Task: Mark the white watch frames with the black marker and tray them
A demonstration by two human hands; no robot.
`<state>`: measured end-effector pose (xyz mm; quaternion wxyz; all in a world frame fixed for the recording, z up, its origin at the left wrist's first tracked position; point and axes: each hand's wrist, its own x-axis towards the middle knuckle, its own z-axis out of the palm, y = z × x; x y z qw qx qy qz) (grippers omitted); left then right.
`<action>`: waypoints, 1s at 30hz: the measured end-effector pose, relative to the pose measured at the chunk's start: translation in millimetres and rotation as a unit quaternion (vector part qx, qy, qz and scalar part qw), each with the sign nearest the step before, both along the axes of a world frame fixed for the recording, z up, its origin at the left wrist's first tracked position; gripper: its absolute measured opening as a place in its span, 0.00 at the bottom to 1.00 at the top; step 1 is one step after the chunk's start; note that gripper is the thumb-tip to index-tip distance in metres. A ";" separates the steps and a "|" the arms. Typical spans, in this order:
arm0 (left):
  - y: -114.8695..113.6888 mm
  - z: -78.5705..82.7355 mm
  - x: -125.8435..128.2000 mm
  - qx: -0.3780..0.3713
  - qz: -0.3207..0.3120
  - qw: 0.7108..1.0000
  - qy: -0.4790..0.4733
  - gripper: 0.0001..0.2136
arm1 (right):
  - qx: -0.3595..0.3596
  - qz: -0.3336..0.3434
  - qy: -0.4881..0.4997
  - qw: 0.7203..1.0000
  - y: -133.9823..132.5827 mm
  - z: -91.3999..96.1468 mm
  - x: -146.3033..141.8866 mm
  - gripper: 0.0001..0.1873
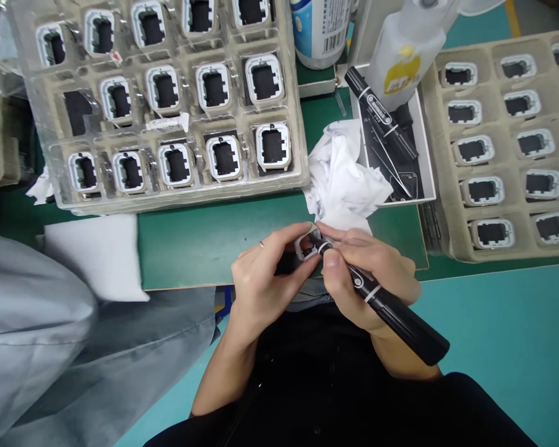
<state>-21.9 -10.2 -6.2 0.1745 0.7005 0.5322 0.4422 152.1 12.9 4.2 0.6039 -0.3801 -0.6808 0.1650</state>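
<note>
Between the thumb and fingers of my left hand is a small white frame, shaped like a watch case. My right hand grips a black marker pen, its tip end reaching into the opening of the frame. The marker slants down to the right, its thick end past my wrist. My right fingertips hide part of the frame, and where exactly the tip touches cannot be made out. A crumpled white cloth lies just beyond my hands.
A clear plastic tray with several similar frames stands at the upper left, and a beige tray with more at the right. A white box holds another marker, tweezers and a bottle. White paper lies at left, beside a person's grey sleeve.
</note>
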 end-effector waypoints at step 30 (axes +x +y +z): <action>3.8 1.9 -1.9 -0.034 -0.013 0.999 -0.035 0.16 | 0.014 0.004 -0.040 0.999 -1.4 0.6 1.8 0.17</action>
